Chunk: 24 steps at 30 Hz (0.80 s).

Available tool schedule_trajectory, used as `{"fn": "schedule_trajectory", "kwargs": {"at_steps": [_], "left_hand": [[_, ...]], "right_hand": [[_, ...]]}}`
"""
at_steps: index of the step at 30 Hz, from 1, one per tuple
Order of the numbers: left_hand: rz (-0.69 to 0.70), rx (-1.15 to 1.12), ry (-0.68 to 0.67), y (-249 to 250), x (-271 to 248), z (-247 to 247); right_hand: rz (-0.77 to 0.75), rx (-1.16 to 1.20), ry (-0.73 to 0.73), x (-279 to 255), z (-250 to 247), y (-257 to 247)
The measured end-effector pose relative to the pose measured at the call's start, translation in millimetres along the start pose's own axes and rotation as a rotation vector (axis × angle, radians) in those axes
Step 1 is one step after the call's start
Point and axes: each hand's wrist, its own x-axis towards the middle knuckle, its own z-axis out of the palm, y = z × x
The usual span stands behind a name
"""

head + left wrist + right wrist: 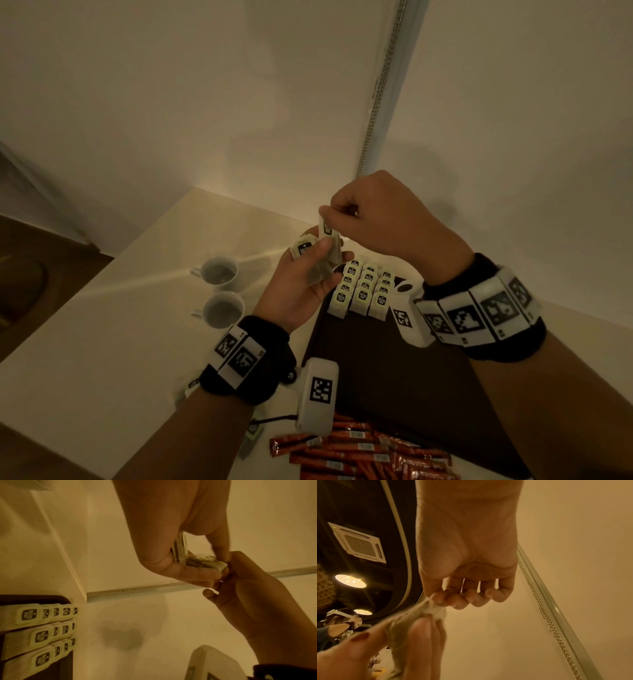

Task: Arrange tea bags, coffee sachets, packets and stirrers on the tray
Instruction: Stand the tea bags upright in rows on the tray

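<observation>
Dark rectangular tray (394,370) on pale table (102,342); labelled paper tea bags (363,291) in rows at far end; two white ceramic cups (219,291) left; red foil sachets (359,452) near edge.

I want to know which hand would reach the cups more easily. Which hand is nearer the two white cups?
Left. The left hand holds tea bags just right of the two white cups; the right hand is farther right, pinching a tea bag.
</observation>
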Motion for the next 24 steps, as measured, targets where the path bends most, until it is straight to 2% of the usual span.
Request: {"fn": "schedule_trajectory", "kwargs": {"at_steps": [3,10,16,21,24], "left_hand": [[-0.026,-0.037,0.038,-0.2,-0.2,4.6],[-0.010,-0.074,0.005,0.0,-3.2,6.8],[0.020,-0.082,0.034,0.9,-4.3,5.9],[-0.011,-0.138,0.048,-0.8,-7.5,2.3],[-0.007,-0.070,0.014,-3.9,-9.1,3.5]], "right_hand": [[0.015,0.057,0.015,-1.9,3.4,2.2],[0.054,0.132,0.034,-6.6,7.5,4.5],[0.047,0.105,0.065,-9.1,9.8,5.6],[0.112,0.253,0.176,-13.1,4.3,4.9],[0.135,0.277,0.180,-13.7,0.6,3.7]]}}
